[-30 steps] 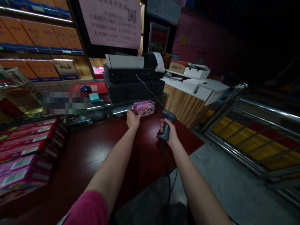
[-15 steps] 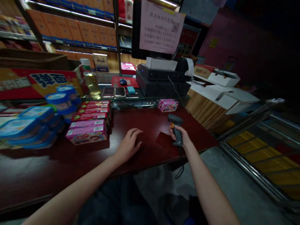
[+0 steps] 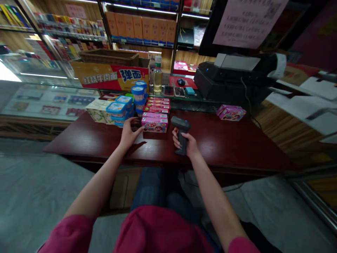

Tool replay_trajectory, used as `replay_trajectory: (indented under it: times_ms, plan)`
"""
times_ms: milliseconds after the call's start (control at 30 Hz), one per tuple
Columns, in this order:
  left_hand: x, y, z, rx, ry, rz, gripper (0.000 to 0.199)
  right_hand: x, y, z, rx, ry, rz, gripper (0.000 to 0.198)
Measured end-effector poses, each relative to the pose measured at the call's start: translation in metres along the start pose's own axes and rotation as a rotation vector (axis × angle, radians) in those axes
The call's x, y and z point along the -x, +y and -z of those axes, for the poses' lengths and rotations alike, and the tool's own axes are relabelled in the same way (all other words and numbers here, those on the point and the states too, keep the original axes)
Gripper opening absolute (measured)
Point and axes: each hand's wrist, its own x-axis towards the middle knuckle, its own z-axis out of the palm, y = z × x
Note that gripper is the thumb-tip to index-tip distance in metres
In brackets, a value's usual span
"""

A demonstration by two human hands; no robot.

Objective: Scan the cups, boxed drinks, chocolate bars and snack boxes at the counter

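Note:
My left hand is open, thumb and fingers apart, at the near left corner of a row of small boxes. The front box is a pink box with a printed picture; red boxes line up behind it. Whether my thumb touches the pink box I cannot tell. My right hand is wrapped round the handle of a dark grey barcode scanner, held above the table right of the row. Blue-lidded tubs are stacked just beyond my left fingers.
On the brown table, another pair of pink boxes sits at the right. Pale green boxes stand at the left. Behind are a noodle carton, a bottle, phones and a black cash-register unit under a monitor.
The view has swung left. My left hand has moved from the bare tabletop to the front pink box, its fingers spreading. My right hand has carried the scanner left, nearer the row.

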Motion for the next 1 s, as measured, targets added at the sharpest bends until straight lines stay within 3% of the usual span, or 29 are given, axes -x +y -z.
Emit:
replay_trajectory:
  times_ms: [133, 267, 433, 567, 667, 833, 1000]
  plan:
    - [-0.002, 0.000, -0.005, 0.016, -0.115, -0.019, 0.052, 0.006, 0.008, -0.002, 0.034, -0.034, -0.032, 0.032]
    - [-0.002, 0.002, -0.004, -0.049, -0.140, -0.121, 0.040, 0.017, 0.007, 0.004, 0.048, -0.049, -0.037, 0.032]
    - [-0.002, 0.001, -0.014, 0.057, -0.251, -0.051, 0.065, 0.025, 0.012, 0.002, 0.058, -0.004, -0.016, 0.032]
    - [0.005, 0.016, -0.027, -0.093, -0.330, -0.094, 0.046, 0.032, 0.009, 0.007, 0.042, 0.071, 0.022, 0.032]
    - [0.012, 0.041, -0.049, -0.175, -0.366, -0.100, 0.037, 0.041, -0.003, 0.025, 0.045, 0.160, 0.061, 0.031]
    - [0.010, 0.086, -0.113, -0.285, -0.428, -0.143, 0.030, 0.064, -0.032, 0.063, 0.206, 0.329, 0.164, 0.039]
    - [-0.009, 0.104, -0.164, -0.325, -0.462, -0.244, 0.032, 0.081, -0.046, 0.086, 0.265, 0.492, 0.255, 0.043]
